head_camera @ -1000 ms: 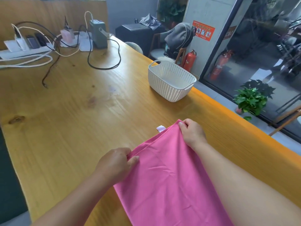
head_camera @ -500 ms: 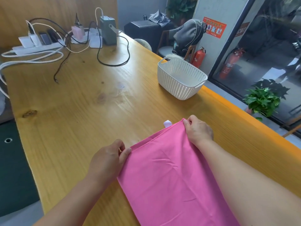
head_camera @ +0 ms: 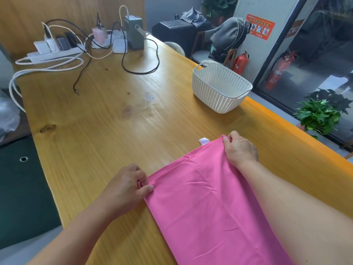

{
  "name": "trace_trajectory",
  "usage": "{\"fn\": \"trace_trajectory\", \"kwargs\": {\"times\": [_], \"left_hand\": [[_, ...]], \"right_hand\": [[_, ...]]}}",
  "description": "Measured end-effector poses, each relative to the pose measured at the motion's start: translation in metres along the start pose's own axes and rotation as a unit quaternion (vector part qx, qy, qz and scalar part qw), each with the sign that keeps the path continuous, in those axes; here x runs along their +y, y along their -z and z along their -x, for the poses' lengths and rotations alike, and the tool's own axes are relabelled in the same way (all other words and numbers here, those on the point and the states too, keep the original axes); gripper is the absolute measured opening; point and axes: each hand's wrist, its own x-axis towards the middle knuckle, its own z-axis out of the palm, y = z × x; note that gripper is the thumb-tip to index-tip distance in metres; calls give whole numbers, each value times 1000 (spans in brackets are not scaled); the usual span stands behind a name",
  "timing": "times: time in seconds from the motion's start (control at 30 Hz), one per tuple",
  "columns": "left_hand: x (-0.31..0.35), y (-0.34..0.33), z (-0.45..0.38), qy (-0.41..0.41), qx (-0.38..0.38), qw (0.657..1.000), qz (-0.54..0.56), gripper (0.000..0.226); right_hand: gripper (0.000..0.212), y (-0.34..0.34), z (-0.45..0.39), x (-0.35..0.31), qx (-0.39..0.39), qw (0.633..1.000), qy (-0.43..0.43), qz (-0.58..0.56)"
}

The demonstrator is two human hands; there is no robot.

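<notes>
A pink cloth (head_camera: 206, 203) lies flat on the wooden table (head_camera: 107, 134), running from the middle toward the near edge. My left hand (head_camera: 128, 185) pinches its far left corner between thumb and fingers. My right hand (head_camera: 239, 149) pinches the far right corner. A small white tag (head_camera: 203, 140) sticks out past the cloth's far edge, close to my right hand. My right forearm covers part of the cloth's right side.
A white perforated basket (head_camera: 219, 88) stands near the table's right edge, beyond the cloth. At the far end lie a power strip (head_camera: 53, 53), chargers, a green device (head_camera: 133, 32) and loose cables (head_camera: 141, 70). Chairs, fire extinguishers and a potted plant (head_camera: 319, 115) are off the right side.
Both hands keep their pinch on the cloth's far corners. The far edge looks pulled a little tauter and straighter, and my view has shifted slightly.
</notes>
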Motion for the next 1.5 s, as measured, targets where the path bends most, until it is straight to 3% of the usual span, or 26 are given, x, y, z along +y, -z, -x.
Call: {"fn": "trace_trajectory", "kwargs": {"times": [0.17, 0.43, 0.53, 0.6, 0.67, 0.73, 0.8, 0.93, 1.07, 1.2, 1.33, 1.4, 1.5], "left_hand": [[3, 0, 2, 51, 49, 997, 18, 22], [13, -9, -3, 105, 95, 983, -118, 25], [25, -17, -2, 29, 198, 971, -130, 8], [39, -31, 0, -39, 243, 965, -91, 16], [53, -50, -1, -92, 217, 969, -68, 33], [54, -70, -3, -97, 152, 979, -93, 46], [47, -82, -4, -78, 90, 980, -159, 58], [40, -88, -6, -55, 59, 974, -212, 72], [43, -89, -5, -42, 46, 973, -223, 79], [49, -83, -4, -48, 51, 977, -199, 81], [73, -85, -14, -89, 57, 980, -169, 66], [80, -91, -22, -109, 37, 978, -172, 65], [76, -97, -26, -99, 4, 976, -194, 75]], "right_hand": [[37, -3, 0, 0, 8, 1000, -5, 6], [37, -10, 0, 0, 28, 999, -6, 35], [34, -4, 5, -10, 85, 996, -7, 41], [31, -2, 22, -27, 177, 981, 72, -9], [35, -7, 57, -47, 183, 957, 208, -89], [46, -21, 97, -55, 81, 941, 307, -120], [67, -28, 119, -50, -49, 933, 347, -76], [99, -23, 81, -14, -125, 946, 294, 51], [89, -7, 25, 18, -112, 976, 168, 82], [75, -5, 13, 25, -113, 980, 121, 108], [72, -4, 43, -8, -28, 980, 190, 49], [73, -12, 68, -25, -62, 968, 241, -17], [83, -23, 84, -12, -108, 966, 232, 20]]}}
